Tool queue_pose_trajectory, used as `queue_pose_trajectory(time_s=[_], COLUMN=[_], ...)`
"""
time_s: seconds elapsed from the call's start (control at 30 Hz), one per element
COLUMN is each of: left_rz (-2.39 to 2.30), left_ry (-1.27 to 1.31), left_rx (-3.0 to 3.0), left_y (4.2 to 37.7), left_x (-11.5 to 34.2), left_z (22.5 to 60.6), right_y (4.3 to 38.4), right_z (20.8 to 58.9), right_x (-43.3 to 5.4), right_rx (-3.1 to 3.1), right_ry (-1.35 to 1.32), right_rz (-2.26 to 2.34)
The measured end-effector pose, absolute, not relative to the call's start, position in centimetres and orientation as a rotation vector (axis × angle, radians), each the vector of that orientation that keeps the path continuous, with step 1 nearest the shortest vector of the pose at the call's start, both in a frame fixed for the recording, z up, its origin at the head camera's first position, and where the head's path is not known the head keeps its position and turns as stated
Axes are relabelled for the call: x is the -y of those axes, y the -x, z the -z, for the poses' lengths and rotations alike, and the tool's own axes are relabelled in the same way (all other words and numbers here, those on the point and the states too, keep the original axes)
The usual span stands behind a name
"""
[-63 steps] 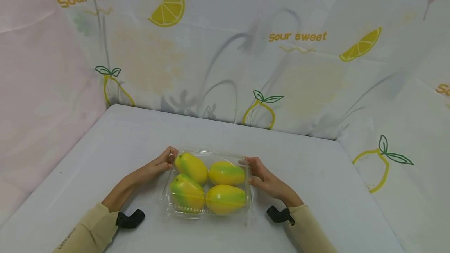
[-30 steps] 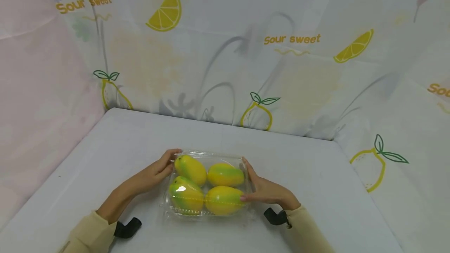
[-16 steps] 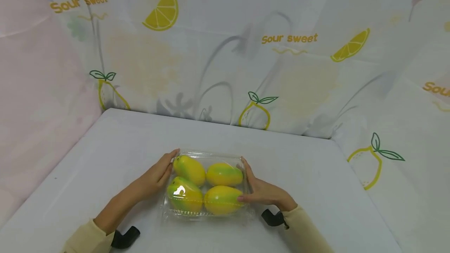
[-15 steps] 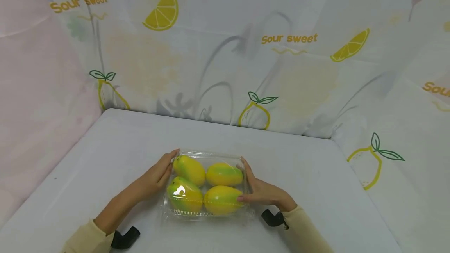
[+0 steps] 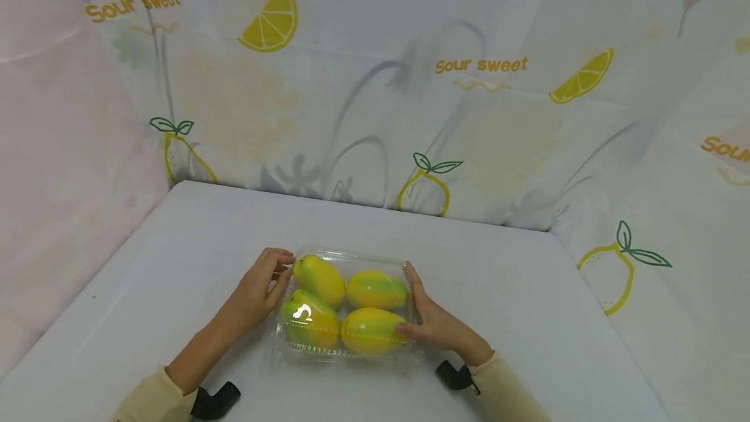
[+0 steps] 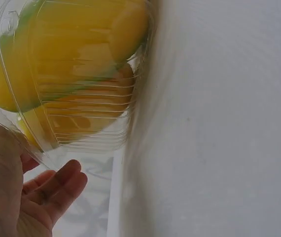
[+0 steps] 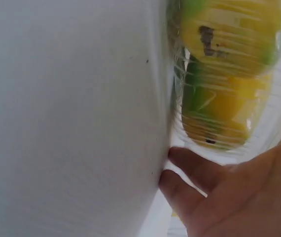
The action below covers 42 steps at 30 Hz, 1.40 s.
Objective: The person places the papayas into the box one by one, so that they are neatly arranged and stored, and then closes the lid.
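A clear plastic clamshell container (image 5: 346, 358) stands on the white table, its lid down. Several yellow-green mangoes (image 5: 375, 329) lie inside, and they also show through the ribbed wall in both wrist views. At the container's far left corner, my left hand (image 5: 256, 288) pinches the rim between thumb and forefinger. Its other fingers (image 6: 64, 185) stand away from the wall in the left wrist view. My right hand (image 5: 436, 321) holds the right side, thumb on the near part of the lid edge and forefinger near the far corner. Lower fingers (image 7: 194, 168) reach down to the table.
The white table (image 5: 498, 279) runs back to a fabric backdrop (image 5: 351, 83) printed with lemons and lettering. A pink cloth wall (image 5: 58, 116) borders the left side. Black wrist mounts (image 5: 217, 401) sit at both cuffs.
My left hand has shifted from lying along the left side to a bent-finger grip at the far corner. The container's far left part has risen slightly. The right hand stays at its side.
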<state>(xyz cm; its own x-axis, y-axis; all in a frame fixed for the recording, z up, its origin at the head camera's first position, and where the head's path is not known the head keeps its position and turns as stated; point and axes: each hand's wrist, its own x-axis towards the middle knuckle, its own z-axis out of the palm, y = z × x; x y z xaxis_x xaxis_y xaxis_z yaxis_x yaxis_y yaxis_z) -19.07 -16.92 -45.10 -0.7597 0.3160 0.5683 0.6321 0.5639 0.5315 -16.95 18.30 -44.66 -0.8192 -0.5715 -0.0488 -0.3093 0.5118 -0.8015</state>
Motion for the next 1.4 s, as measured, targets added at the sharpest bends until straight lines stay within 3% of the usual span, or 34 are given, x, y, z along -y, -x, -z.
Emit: queue_pose_trajectory(time_s=[0.4, 0.67, 1.03, 1.4], left_rz=[1.254, 1.421, 1.362, 1.329], left_ry=[0.854, 0.927, 0.871, 0.799], left_rx=[2.596, 2.732, 2.667, 2.527], left_y=[18.1, 16.8, 16.3, 15.6], left_x=[18.2, 17.8, 17.2, 17.0], left_z=[44.4, 44.4, 45.6, 46.1], right_y=[13.3, 12.9, 14.8, 14.7], right_z=[44.3, 45.1, 46.5, 46.4], right_x=[-16.8, -17.0, -20.7, -20.6], right_rx=[-2.792, -2.506, -2.178, -2.204], right_ry=[0.393, 0.47, 0.853, 0.799], right_rz=[1.227, 1.368, 1.351, 1.37])
